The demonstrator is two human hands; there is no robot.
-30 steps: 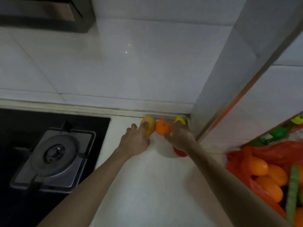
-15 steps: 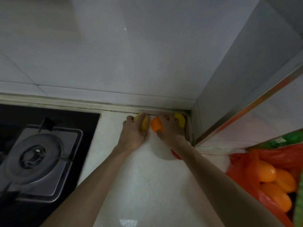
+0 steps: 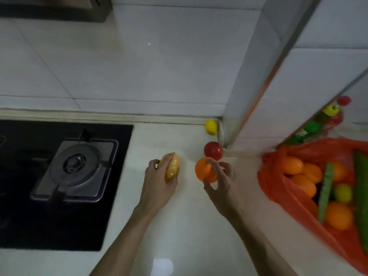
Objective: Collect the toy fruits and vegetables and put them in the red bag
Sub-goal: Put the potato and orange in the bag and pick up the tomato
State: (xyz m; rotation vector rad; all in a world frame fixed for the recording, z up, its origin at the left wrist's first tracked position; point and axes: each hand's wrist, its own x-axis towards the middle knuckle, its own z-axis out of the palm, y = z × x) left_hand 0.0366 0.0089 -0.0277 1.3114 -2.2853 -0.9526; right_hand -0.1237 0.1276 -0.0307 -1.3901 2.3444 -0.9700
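Observation:
My left hand [image 3: 158, 185] is closed around a tan toy potato [image 3: 172, 168], lifted over the white counter. My right hand [image 3: 221, 181] pinches an orange toy fruit [image 3: 204, 169] with its fingertips. Just beyond it a red toy tomato [image 3: 213, 150] sits on the counter by the pillar's foot. A yellow toy lemon [image 3: 211, 126] lies in the corner against the wall. At the right, the red bag [image 3: 277, 183] lies open, holding several orange fruits, a yellow-green one and long green vegetables.
A black gas hob with a metal burner [image 3: 76, 166] fills the counter's left side. A white tiled pillar [image 3: 258, 86] juts out between the corner and the bag. More small toys, red, yellow and green, sit behind the bag [image 3: 330, 111].
Both hands have drawn back from the corner toward me, the left with the potato, the right with the orange. The tomato and lemon, partly hidden before, now show.

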